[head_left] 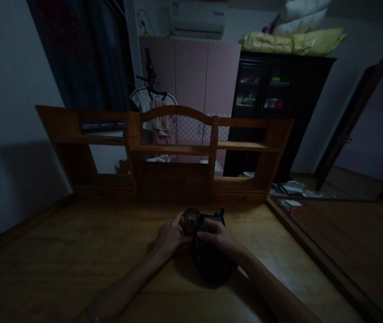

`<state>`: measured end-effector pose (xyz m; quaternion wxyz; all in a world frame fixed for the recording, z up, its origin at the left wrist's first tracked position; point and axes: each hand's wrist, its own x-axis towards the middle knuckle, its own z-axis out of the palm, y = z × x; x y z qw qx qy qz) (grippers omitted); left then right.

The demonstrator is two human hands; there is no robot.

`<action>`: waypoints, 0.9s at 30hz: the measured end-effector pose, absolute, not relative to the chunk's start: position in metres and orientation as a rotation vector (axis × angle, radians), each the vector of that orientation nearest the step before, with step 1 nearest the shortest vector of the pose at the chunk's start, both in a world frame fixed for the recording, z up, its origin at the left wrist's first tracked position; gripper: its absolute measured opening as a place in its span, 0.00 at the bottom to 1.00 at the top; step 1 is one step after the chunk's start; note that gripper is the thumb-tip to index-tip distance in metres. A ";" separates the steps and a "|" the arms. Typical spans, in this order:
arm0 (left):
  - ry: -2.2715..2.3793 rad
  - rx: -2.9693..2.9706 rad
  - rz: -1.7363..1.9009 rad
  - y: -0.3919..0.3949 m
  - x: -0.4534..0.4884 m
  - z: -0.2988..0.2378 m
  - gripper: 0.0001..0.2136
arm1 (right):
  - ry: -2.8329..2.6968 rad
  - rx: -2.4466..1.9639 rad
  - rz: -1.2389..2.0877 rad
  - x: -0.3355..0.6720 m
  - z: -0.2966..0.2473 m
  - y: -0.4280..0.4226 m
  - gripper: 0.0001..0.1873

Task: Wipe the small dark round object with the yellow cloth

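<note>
A round, shiny brown object point(190, 220) with a glassy look is in my left hand point(169, 238), whose fingers curl around its left side. It is too dark to tell its kind. Just right of it is a black pouch-like item point(211, 264), whose lower part hangs down or lies over the wooden surface. My right hand point(221, 237) pinches the upper edge of this black item, close against the brown object. A small dark knob or cord end point(222, 211) sticks up at its top right.
Both hands are above a wide wooden tabletop point(110, 260). A wooden shelf unit point(171, 148) stands along its far side. Beyond are a pink wardrobe point(191, 76), a black cabinet point(279, 98) and hanging clothes point(161, 112). A raised wooden edge point(312, 251) borders the right side.
</note>
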<state>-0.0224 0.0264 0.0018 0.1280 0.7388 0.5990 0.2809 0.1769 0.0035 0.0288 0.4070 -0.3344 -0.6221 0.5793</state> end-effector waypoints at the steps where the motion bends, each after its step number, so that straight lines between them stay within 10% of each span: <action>1: 1.757 2.156 0.803 0.027 -0.023 0.001 0.37 | -1.544 -0.832 1.475 0.177 0.029 0.003 0.18; 27: 1.216 2.188 1.227 0.032 -0.024 -0.009 0.39 | -1.488 -0.780 1.469 0.174 0.021 0.007 0.14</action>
